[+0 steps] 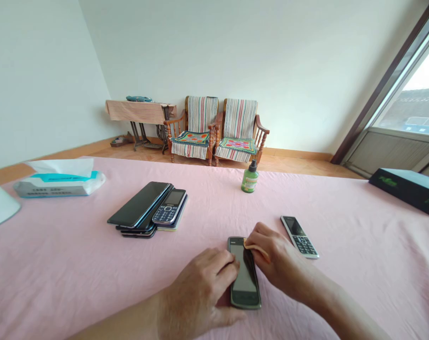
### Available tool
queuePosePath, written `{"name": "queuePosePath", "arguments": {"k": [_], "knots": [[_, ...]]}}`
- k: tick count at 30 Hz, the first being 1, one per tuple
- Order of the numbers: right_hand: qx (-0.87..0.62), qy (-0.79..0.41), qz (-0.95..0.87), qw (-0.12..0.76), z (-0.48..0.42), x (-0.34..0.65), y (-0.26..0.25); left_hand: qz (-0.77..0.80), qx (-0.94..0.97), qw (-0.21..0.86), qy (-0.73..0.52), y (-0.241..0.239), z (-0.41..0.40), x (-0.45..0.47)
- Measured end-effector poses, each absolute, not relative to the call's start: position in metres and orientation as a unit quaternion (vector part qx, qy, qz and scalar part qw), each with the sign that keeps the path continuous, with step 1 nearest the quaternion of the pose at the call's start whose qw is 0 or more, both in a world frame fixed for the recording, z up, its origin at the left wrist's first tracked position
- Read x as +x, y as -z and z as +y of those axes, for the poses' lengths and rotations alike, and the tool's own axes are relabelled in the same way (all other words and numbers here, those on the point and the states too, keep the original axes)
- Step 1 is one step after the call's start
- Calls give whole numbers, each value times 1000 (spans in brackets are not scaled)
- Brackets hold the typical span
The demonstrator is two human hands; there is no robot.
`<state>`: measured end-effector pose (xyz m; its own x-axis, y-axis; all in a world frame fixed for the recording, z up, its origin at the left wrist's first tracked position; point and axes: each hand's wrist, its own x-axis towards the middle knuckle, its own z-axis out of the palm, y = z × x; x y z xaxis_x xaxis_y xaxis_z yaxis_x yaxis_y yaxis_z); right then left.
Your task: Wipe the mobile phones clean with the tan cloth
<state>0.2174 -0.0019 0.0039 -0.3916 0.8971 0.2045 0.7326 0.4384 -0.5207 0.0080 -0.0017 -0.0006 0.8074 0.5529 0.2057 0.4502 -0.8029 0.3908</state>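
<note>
The grip of the right hand (276,252) is pinching a small orange cloth (261,252) and pressing it to the upper right edge of a dark touchscreen phone (247,278). The left hand (207,285) is curling its fingertips onto the screen's left side; whether that grip is clamping, I cannot tell. The phone is lying face up between the hands on a pink cover (76,278). Near the right wrist, a silver keypad phone (299,237) is resting. Leftward, a dark blue keypad phone (169,207) is lying beside stacked smartphones (140,204). Farther out, a green bottle (250,179) is standing upright, between a tissue pack (60,184) and a black box (406,189).
</note>
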Motion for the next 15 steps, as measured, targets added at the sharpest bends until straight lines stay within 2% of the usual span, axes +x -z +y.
{"name": "queuePosePath", "arguments": {"k": [15], "knots": [[-498,-230,-802,238,-1,223,-5,263,937,163,-166,-2,-2,9]]}}
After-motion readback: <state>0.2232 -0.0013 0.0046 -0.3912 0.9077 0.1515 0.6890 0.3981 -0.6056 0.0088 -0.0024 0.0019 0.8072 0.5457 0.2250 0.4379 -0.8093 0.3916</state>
